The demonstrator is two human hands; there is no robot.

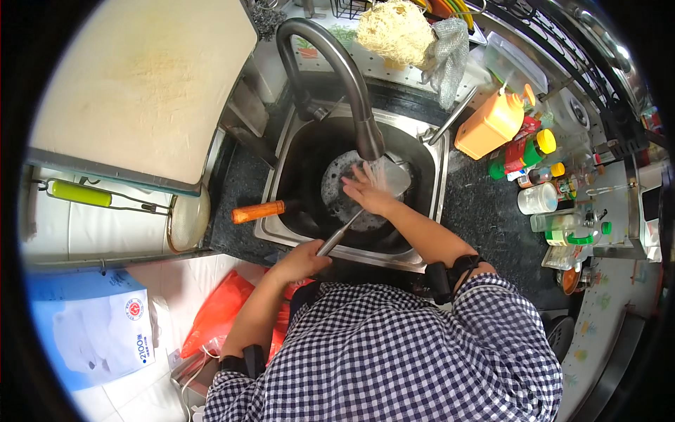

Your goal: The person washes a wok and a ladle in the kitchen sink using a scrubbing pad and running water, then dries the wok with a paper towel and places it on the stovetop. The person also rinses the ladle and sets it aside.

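My left hand [300, 264] grips the metal handle [333, 240] of a long utensil, probably a spatula, whose shaft runs up under my right hand. Its broad pale head [397, 178] shows just beyond that hand. My right hand [369, 194] is spread in the running water, fingers apart, over or against the utensil; contact is unclear. Below both lies a dark wok [306, 195] in the stainless steel sink [274, 232], with foamy water [337, 184] in it. The wok's wooden handle [258, 211] sticks out over the left rim. Water falls from the grey gooseneck faucet [370, 140].
Right of the sink stand an orange pump bottle [490, 124], a green bottle with a yellow cap [522, 155] and several jars. A large cutting board [142, 89] and a strainer [189, 221] are at left. A loofah-like scrubber [395, 32] hangs behind the faucet.
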